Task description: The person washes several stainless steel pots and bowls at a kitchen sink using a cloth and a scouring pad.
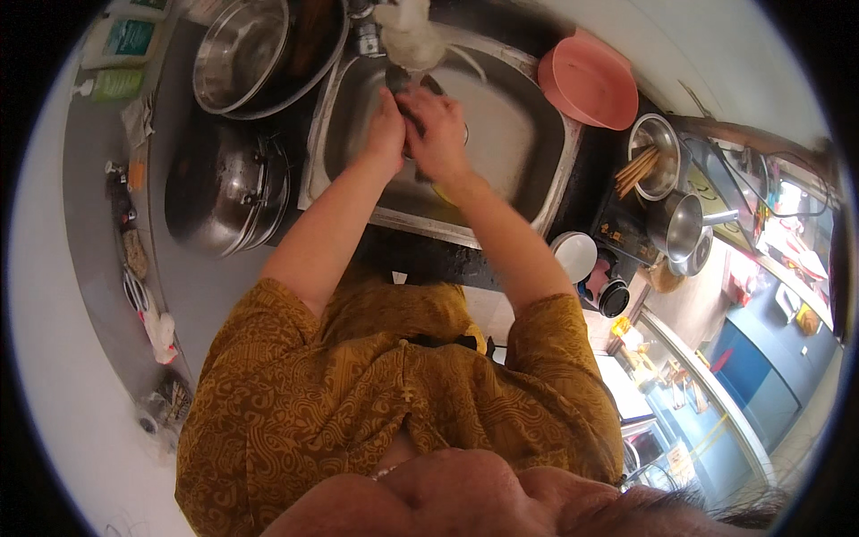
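Over the stainless steel sink (pixel 523 134), my left hand (pixel 387 131) and my right hand (pixel 435 127) are pressed close together. Between them is a dark object (pixel 397 79), gripped by both; my fingers cover most of it, so its kind cannot be told. It sits right below the pale, blurred end of the tap (pixel 413 43). Part of a yellow thing (pixel 444 196) shows in the basin beneath my right wrist.
Left of the sink are a steel bowl (pixel 241 57) inside a dark pan and several stacked metal pans (pixel 221 188). A pink plastic basin (pixel 590 84) stands at the right rim. Further right are a steel bowl with chopsticks (pixel 637 171), a saucepan (pixel 674 225) and white bowls (pixel 575 256).
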The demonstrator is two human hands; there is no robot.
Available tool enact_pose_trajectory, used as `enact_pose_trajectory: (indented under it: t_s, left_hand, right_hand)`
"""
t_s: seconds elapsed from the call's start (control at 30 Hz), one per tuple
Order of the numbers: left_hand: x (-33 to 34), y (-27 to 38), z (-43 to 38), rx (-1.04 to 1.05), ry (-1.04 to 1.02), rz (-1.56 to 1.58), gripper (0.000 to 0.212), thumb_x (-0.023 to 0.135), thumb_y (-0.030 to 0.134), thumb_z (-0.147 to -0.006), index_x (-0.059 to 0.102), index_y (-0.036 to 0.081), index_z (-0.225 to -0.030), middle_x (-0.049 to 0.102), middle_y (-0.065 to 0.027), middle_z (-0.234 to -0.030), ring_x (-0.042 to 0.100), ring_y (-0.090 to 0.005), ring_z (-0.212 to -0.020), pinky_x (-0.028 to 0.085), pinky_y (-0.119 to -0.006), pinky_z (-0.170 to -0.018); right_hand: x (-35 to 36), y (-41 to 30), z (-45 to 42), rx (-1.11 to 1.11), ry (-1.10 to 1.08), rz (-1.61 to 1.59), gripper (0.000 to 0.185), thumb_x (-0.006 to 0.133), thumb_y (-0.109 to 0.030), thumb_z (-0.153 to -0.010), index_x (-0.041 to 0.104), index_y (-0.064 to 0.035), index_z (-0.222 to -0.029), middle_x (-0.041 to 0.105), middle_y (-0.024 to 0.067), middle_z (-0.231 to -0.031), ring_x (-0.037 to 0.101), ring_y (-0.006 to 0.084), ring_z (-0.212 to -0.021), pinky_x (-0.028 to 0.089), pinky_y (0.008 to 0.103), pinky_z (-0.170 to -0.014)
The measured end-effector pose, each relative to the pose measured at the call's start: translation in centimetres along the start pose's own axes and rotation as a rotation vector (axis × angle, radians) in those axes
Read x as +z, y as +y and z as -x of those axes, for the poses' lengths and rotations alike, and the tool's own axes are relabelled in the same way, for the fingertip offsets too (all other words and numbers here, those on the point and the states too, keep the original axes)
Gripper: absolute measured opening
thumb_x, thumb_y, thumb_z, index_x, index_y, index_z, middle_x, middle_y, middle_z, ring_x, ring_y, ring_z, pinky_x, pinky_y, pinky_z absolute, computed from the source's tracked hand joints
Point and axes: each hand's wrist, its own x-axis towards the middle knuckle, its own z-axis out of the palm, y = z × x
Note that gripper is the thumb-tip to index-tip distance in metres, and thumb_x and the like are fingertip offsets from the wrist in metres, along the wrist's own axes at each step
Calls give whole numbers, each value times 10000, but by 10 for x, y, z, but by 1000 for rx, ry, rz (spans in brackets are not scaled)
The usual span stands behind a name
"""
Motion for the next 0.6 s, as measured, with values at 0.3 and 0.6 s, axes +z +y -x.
enact_pose_trajectory:
  t_s: [0.3, 0.6]
  left_hand:
    - [-17, -2, -2, 35, 57, -406, 493, 446, 536, -979, 639, 85, -928, 467, 24, -650, 400, -92, -507, 301, -274, -430]
    - [-31, 7, 8, -65, 130, -51, 459, 538, 462, -964, 542, 69, -1201, 645, -62, -1091, 659, -171, -924, 537, -259, -707]
  right_hand:
    - [13, 37, -10, 289, 154, -122, 176, 654, -114, -812, 703, -54, -970, 672, 153, -977, 612, 340, -947, 458, 421, -875]
    - [26, 87, 2, 599, 143, -278, 215, 661, -179, -825, 720, -64, -998, 689, 131, -982, 649, 316, -926, 497, 375, -869]
